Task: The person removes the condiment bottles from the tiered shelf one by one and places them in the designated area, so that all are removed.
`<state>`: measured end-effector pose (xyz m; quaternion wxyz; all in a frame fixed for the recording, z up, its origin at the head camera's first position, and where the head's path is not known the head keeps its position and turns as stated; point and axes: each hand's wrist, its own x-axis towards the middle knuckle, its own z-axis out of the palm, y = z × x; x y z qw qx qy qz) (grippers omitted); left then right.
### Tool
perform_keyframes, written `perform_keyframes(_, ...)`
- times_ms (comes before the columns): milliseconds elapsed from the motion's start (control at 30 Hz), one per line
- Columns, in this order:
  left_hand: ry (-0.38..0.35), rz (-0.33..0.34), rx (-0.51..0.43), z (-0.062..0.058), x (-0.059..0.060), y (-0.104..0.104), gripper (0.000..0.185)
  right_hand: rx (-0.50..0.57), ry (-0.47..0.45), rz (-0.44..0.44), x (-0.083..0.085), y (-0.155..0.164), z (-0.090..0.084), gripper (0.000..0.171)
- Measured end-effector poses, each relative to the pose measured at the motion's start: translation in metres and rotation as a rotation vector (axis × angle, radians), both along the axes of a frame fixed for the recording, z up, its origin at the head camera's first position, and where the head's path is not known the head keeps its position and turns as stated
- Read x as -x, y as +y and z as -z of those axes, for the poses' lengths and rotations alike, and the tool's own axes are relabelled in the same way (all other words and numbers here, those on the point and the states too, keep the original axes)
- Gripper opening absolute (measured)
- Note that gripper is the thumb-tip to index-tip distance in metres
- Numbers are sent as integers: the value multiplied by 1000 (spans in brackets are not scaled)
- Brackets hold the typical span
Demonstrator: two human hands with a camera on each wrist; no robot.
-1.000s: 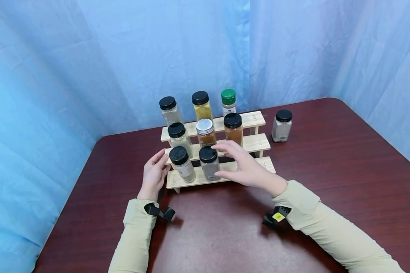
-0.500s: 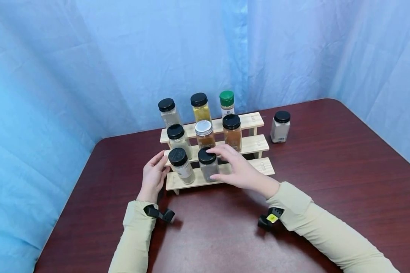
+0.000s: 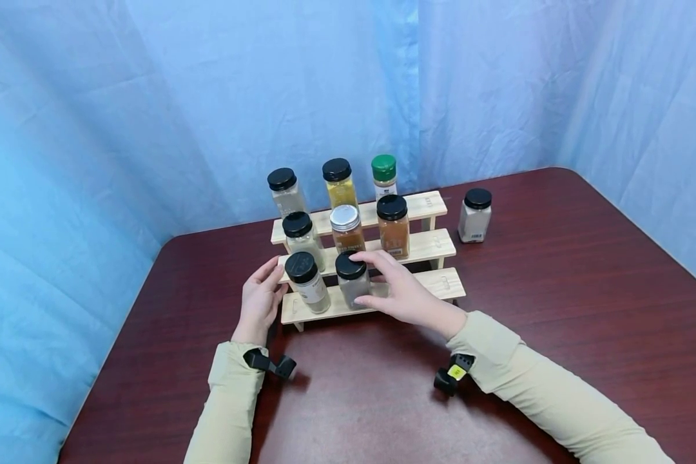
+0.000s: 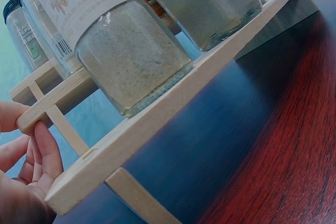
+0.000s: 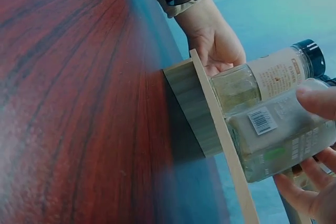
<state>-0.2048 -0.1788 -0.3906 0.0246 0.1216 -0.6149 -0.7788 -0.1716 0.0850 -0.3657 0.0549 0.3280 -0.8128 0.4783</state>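
A three-tier wooden rack (image 3: 441, 281) stands on a dark red table and carries several spice jars. My right hand (image 3: 362, 278) grips a black-lidded jar of grey spice (image 3: 350, 265) on the bottom tier. In the right wrist view the thumb (image 5: 316, 101) and fingers (image 5: 296, 192) lie on opposite sides of that jar (image 5: 278, 135). My left hand (image 3: 274, 278) holds the rack's left end. Its fingers (image 4: 39, 150) curl about the end of the middle tier (image 4: 31, 121). A white-labelled jar (image 3: 307, 280) stands just left of the gripped one.
A lone black-lidded jar (image 3: 474, 216) stands on the table (image 3: 557, 290) right of the rack. Jars with black, silver and green lids (image 3: 384, 167) fill the upper tiers. Blue cloth hangs close behind, and the bottom tier's right half is bare.
My right hand has moved left and down from hovering with spread fingers, and now grips the grey jar. My left hand has stayed on the rack's end.
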Motion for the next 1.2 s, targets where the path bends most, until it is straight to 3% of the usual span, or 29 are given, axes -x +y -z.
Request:
perform_keyframes(533, -4, -6, -2, 2, -1, -2, 45, 2, 10, 28, -1, -4, 4, 57)
perform_keyframes(933, -3, -2, -8, 0, 0, -1, 44, 27, 83, 38, 0, -3, 3, 57)
perform_keyframes(1200, -3, 3, -4, -1, 0, 0, 45, 36, 68, 31, 0, -2, 4, 56)
